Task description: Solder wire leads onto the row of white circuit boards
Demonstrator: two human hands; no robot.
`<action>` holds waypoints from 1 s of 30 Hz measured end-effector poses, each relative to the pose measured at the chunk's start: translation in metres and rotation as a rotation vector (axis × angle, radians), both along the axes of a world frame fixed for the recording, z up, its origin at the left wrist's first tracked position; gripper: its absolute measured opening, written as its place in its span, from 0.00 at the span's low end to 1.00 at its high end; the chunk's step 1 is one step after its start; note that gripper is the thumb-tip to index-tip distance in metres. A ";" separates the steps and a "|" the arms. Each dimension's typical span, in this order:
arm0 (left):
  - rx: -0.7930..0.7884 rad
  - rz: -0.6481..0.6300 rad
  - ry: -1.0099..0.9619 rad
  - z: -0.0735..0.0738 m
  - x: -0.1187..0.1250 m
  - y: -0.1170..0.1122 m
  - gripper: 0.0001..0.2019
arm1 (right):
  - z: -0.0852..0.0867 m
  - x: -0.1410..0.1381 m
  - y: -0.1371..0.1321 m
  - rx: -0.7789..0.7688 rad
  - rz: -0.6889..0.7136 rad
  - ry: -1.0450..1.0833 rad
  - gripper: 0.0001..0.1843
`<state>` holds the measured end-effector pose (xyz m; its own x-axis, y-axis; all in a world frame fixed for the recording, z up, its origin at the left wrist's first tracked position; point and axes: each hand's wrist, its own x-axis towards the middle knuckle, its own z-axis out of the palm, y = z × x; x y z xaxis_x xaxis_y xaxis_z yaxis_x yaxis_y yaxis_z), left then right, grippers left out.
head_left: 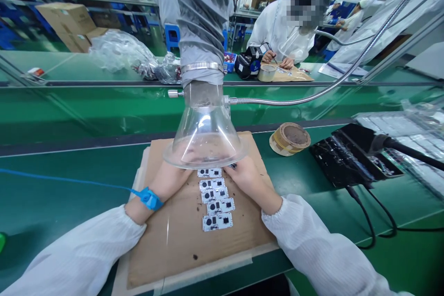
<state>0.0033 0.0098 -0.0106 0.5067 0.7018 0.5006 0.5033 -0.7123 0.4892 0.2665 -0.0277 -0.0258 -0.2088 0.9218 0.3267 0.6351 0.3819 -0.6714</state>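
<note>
White sleeves [308, 240] lead to the left hand [176, 170] and right hand [245, 172], partly behind the see-through hood [208, 127], their grip and openness beyond my telling, and keeping both steady should spare the 5 circuit boards [214, 194] staggered down the cardboard [173, 254] from between them.

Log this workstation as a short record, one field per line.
Surface: brown board on a green table
Workpieces: five white circuit boards in a rough column, partly uneven
Left hand: left of the column's far end; grip hidden behind the hood
Right hand: right of that end; grip unclear
Wrist strap: blue, on the left wrist
Overhead: clear hood on a grey duct
Right side: round tan object, black device with cables
Opposite: co-worker seated
</note>
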 end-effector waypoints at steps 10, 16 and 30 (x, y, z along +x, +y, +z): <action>-0.148 -0.073 0.087 -0.008 -0.006 -0.003 0.13 | 0.014 0.003 -0.001 -0.062 0.074 0.046 0.10; -0.086 -0.112 0.143 -0.006 -0.004 -0.003 0.14 | 0.025 0.005 0.000 -0.117 -0.027 0.102 0.14; -0.188 -0.211 0.130 0.000 -0.006 -0.009 0.15 | 0.015 0.004 0.002 -0.255 0.043 0.434 0.28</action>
